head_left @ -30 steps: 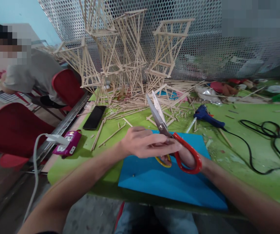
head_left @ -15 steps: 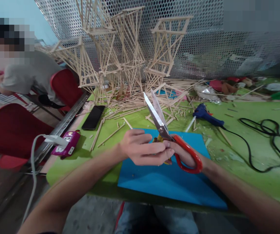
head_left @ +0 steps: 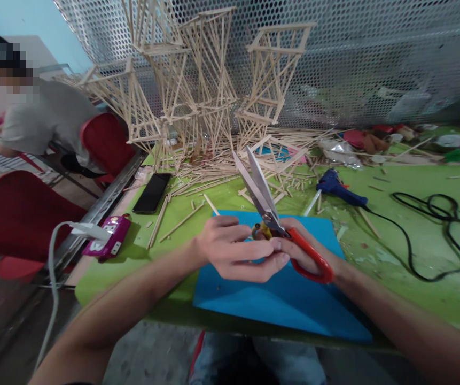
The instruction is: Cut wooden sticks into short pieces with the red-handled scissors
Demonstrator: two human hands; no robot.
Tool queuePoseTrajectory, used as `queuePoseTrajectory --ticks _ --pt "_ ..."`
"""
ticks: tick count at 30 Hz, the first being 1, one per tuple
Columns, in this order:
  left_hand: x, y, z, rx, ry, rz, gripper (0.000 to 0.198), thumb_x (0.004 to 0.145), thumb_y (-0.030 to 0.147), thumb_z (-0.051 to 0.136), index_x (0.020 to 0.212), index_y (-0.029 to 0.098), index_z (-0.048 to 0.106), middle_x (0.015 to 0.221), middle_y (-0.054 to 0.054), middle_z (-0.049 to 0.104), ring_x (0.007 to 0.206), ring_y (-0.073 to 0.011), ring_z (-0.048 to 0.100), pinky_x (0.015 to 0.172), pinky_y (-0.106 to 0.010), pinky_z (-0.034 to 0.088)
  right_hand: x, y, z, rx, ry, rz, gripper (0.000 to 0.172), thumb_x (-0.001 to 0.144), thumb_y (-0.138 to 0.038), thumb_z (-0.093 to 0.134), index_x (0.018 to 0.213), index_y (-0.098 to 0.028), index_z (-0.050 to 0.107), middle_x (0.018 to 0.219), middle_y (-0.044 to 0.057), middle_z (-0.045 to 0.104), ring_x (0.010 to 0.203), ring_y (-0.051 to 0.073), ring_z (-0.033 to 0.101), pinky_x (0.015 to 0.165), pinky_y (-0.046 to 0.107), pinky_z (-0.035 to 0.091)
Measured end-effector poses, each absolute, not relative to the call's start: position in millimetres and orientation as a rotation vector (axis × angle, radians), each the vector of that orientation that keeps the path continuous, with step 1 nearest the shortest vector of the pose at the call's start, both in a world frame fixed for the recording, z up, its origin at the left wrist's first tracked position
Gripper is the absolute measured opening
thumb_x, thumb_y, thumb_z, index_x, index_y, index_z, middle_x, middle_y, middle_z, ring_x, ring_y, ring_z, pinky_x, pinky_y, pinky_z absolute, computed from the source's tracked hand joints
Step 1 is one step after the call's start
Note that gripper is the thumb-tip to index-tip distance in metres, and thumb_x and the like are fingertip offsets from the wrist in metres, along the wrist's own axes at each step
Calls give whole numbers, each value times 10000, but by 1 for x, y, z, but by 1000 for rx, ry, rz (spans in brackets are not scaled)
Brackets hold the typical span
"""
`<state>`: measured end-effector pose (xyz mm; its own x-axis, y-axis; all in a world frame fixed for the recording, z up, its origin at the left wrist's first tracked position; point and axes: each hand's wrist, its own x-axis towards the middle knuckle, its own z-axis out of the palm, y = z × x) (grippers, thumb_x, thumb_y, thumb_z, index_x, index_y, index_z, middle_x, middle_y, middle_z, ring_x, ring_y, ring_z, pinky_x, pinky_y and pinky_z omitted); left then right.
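My right hand [head_left: 302, 251] grips the red and yellow handles of a large pair of scissors [head_left: 259, 192], blades slightly apart and pointing up and away. My left hand [head_left: 238, 248] is curled in front of the handles, fingers pinched together at the pivot; what it pinches is too small to make out. Both hands hover over a blue sheet [head_left: 278, 297] on the green table [head_left: 414, 240]. Loose wooden sticks [head_left: 217, 171] lie in a heap beyond, under several stick-frame towers [head_left: 197, 85].
A blue glue gun [head_left: 336, 187] with a black cord [head_left: 434, 235] lies right of the scissors. A black phone [head_left: 153, 192] and a purple power strip [head_left: 107, 240] sit at the left table edge. Red chairs [head_left: 17, 214] and a seated person [head_left: 41, 123] are left. Perforated metal panel [head_left: 374, 59] backs the table.
The scissors have tilted up and shifted slightly left, with the blades opening a little. My left hand's fingers have closed tighter around the pivot and yellow handle.
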<state>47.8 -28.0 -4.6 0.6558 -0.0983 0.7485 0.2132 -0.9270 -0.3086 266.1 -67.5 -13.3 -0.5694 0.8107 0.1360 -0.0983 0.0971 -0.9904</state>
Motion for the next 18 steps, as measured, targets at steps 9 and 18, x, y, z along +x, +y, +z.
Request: queuePoseTrajectory --ticks 9,18 --pt "42 -25 -6 -2392 -101 -1216 334 901 334 740 1171 527 772 724 79 645 429 -64 369 458 -306 225 259 -68 5 -648 -1713 1455 371 971 -512 743 842 -192 608 750 -14 538 680 129 440 609 253 382" --pt "39 -22 -7 -2445 -67 -1149 345 916 291 744 1185 505 770 751 82 667 462 -73 406 485 -322 220 260 -67 3 -635 -1691 1482 335 945 -483 780 841 -197 641 775 -4 544 701 141 449 622 262 395"
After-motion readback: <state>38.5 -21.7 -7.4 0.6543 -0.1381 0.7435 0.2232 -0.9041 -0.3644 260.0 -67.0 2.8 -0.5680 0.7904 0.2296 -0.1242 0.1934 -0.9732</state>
